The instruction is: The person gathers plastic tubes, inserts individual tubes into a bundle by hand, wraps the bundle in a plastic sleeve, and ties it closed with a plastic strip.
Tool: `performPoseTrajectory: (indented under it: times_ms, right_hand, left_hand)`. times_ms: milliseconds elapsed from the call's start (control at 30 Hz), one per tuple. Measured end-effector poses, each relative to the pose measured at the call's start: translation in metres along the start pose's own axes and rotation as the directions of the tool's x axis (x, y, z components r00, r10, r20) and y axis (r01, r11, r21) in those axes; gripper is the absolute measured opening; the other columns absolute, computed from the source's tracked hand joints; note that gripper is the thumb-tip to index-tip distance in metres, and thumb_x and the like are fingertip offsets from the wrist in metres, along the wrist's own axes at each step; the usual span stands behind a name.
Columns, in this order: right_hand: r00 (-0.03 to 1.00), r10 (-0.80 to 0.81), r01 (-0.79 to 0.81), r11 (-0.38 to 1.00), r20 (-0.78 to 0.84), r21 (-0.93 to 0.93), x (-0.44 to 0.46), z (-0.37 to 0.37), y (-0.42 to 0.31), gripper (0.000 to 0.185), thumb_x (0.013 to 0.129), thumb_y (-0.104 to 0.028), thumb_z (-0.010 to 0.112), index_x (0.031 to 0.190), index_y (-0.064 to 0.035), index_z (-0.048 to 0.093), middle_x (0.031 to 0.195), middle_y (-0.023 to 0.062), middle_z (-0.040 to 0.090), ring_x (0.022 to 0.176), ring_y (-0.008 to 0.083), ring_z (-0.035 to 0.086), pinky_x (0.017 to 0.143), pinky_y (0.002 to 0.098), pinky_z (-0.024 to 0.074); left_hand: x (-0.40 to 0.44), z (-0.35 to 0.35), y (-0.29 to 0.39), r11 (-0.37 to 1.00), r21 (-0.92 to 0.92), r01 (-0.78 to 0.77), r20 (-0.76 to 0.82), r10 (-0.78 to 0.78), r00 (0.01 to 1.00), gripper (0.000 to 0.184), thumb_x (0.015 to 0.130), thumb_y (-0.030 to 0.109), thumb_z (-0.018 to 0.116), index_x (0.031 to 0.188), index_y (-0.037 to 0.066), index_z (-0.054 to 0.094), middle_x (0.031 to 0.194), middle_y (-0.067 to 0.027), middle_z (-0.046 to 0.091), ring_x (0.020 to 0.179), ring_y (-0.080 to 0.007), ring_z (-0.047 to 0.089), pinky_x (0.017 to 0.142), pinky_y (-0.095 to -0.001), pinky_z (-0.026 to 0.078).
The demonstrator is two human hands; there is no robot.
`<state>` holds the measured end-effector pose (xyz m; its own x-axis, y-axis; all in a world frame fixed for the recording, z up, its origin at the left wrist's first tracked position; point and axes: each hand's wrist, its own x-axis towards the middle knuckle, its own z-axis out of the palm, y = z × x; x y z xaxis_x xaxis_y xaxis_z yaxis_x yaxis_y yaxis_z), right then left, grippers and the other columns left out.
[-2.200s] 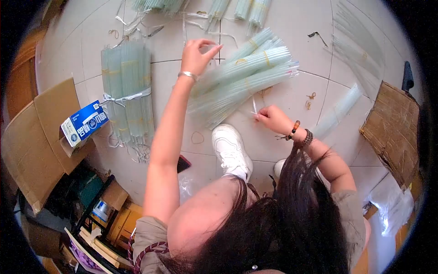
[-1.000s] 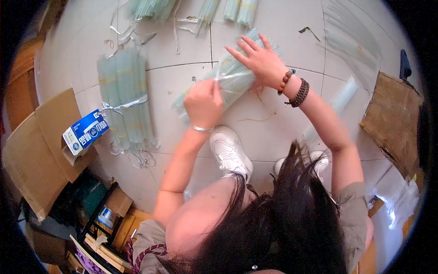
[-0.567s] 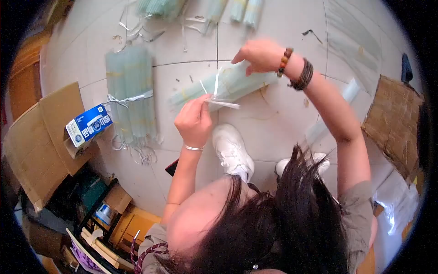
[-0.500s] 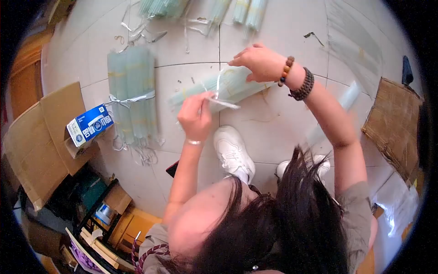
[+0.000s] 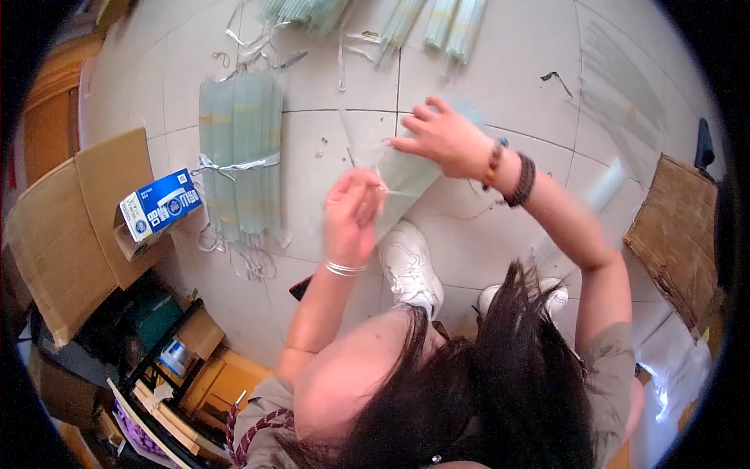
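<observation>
My left hand [image 5: 353,219] is closed, its fingertips pinched on a thin white string [image 5: 402,193] that runs to the right. Just right of it, a bundle of pale green translucent plastic strips [image 5: 412,178] slants over the floor, blurred and partly hidden by my hands. Over the bundle's upper end is my right hand [image 5: 447,142], its fingers apart and nothing visible in them. A second bundle of such strips [image 5: 241,125], bound round its middle with a white tie [image 5: 242,164], lies to the left of my hands.
More strip bundles [image 5: 441,31] lie at the far side. A blue-and-white box [image 5: 160,205] stands by cardboard [image 5: 101,219] on the left. Another cardboard piece [image 5: 673,238] lies right. My white shoe [image 5: 410,266] is close below the bundle. Loose clear strips [image 5: 621,102] lie at the upper right.
The bundle under my hands has swung from nearly level to a steeper slant. My right hand has moved down with its fingers spreading; my left hand is still pinching the string.
</observation>
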<state>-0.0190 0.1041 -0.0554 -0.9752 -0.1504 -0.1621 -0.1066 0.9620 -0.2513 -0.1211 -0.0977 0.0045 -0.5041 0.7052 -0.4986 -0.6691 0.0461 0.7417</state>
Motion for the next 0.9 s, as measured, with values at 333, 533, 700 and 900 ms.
performPoseTrajectory:
  times_ms: [333, 533, 700, 900]
  right_hand:
    - [0.967, -0.024, -0.004, 0.994, -0.253, -0.110, 0.069, 0.028, -0.036, 0.073, 0.082, -0.014, 0.064, 0.150, -0.0253, 0.040, 0.156, 0.0119, 0.036, 0.148, 0.0264, 0.028, 0.122, 0.0542, 0.0135]
    - [0.962, 0.054, -0.087, 0.990, -0.269, -0.114, 0.093, 0.048, -0.056, 0.042, 0.086, -0.023, 0.060, 0.128, -0.0177, 0.059, 0.131, 0.0026, 0.058, 0.132, 0.0194, 0.047, 0.120, 0.0517, 0.0218]
    - [0.999, -0.039, 0.040, 0.998, -0.004, 0.058, 0.141, 0.046, -0.043, 0.028, 0.082, -0.026, 0.066, 0.110, -0.0215, 0.064, 0.100, -0.0037, 0.063, 0.114, 0.0164, 0.056, 0.115, 0.0452, 0.0301]
    - [0.948, -0.076, 0.082, 0.997, -0.311, 0.007, 0.128, 0.064, -0.036, 0.035, 0.087, -0.031, 0.063, 0.122, -0.0262, 0.064, 0.119, -0.0016, 0.065, 0.119, 0.0172, 0.057, 0.112, 0.0476, 0.0297]
  left_hand:
    - [0.018, -0.065, 0.017, 0.991, 0.043, -0.125, -0.243, 0.132, 0.961, 0.025, 0.105, 0.017, 0.048, 0.099, -0.001, 0.064, 0.058, 0.0058, 0.031, 0.054, -0.0062, 0.026, 0.057, -0.0242, 0.028]
    - [0.041, -0.052, 0.020, 0.978, 0.134, -0.158, -0.357, 0.196, 0.913, 0.022, 0.104, 0.016, 0.051, 0.096, 0.000, 0.064, 0.063, 0.0072, 0.036, 0.056, -0.0041, 0.029, 0.057, -0.0217, 0.027]
    - [0.024, -0.013, -0.009, 0.953, 0.301, -0.047, -0.301, 0.142, 0.943, 0.019, 0.101, 0.016, 0.056, 0.090, 0.004, 0.066, 0.067, 0.0097, 0.044, 0.058, -0.0007, 0.031, 0.054, -0.0193, 0.023]
    - [0.026, -0.038, 0.012, 0.940, 0.342, 0.025, -0.114, 0.015, 0.993, 0.021, 0.102, 0.020, 0.057, 0.095, 0.004, 0.068, 0.078, 0.0048, 0.057, 0.065, -0.0035, 0.042, 0.065, -0.0196, 0.039]
